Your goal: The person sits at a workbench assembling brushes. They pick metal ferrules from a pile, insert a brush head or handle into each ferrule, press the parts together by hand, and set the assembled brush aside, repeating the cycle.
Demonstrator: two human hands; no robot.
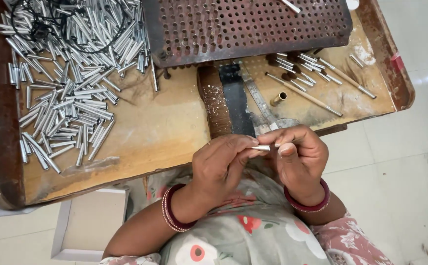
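Both hands meet just off the tabletop's (165, 142) near edge. The left hand (221, 164) has its grip clamped on a small metal tube (261, 147), and the right hand (300, 157) pinches the tube's other end. A heap of metal tubes (66, 83) fills the left side, while bare wood lies between it and the hands.

Floral grey-pink garment with red flowers; dark red bangles on left wrist (175, 215) and right wrist (308, 200).

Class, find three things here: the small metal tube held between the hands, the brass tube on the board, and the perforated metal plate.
small metal tube (261, 147), head view, its middle
brass tube (278, 98), head view, its side
perforated metal plate (243, 24), head view, its holed face
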